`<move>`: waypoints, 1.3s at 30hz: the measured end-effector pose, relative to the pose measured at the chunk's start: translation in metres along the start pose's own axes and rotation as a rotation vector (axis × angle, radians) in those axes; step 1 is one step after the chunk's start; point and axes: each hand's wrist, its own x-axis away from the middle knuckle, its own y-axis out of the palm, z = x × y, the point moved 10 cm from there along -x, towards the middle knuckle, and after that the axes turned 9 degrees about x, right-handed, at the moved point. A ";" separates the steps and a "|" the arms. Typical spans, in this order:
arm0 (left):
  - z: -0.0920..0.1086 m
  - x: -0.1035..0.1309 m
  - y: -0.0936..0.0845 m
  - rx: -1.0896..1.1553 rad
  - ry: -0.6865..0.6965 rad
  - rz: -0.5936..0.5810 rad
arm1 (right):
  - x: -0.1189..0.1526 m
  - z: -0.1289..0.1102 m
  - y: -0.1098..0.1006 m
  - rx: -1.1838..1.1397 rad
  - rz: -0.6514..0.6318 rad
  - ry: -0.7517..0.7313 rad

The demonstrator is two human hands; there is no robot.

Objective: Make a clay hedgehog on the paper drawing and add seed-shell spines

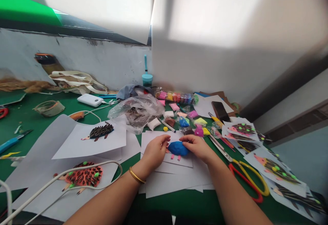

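A smooth oval of blue modelling clay [177, 148] lies on a white sheet of paper [164, 168] in front of me. Two small pink clay feet [175, 157] stick out below it, and a bit of peach colour shows at its left end. My left hand [155, 151] is at that end, its thumb and fingers curled together; whatever they pinch is hidden. With thumb and fingers my right hand [196, 146] grips the clay's upper right edge. A small yellow clay ball [165, 129] sits just beyond the paper.
Bagged coloured clay [184, 121] and a plastic bag of seeds [137, 112] lie behind. Scissors [246, 173] rest at right, beside several finished hedgehog pictures [278, 167]. At left are two seed hedgehogs [101, 131], a white cable [64, 173] and a blue-handled knife [11, 143].
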 end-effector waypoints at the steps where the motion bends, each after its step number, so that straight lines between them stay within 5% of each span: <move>1: 0.000 0.000 -0.002 -0.007 0.008 0.009 | 0.000 0.000 0.000 0.000 0.002 -0.002; 14: 0.006 -0.006 -0.014 -0.136 0.124 0.095 | -0.003 0.006 -0.008 0.140 0.086 -0.002; 26: 0.012 0.002 0.005 -0.396 0.117 -0.135 | 0.001 0.007 -0.007 0.006 0.050 0.004; 39: 0.017 0.013 0.016 -0.492 0.181 -0.218 | -0.001 0.002 -0.005 0.126 0.045 -0.043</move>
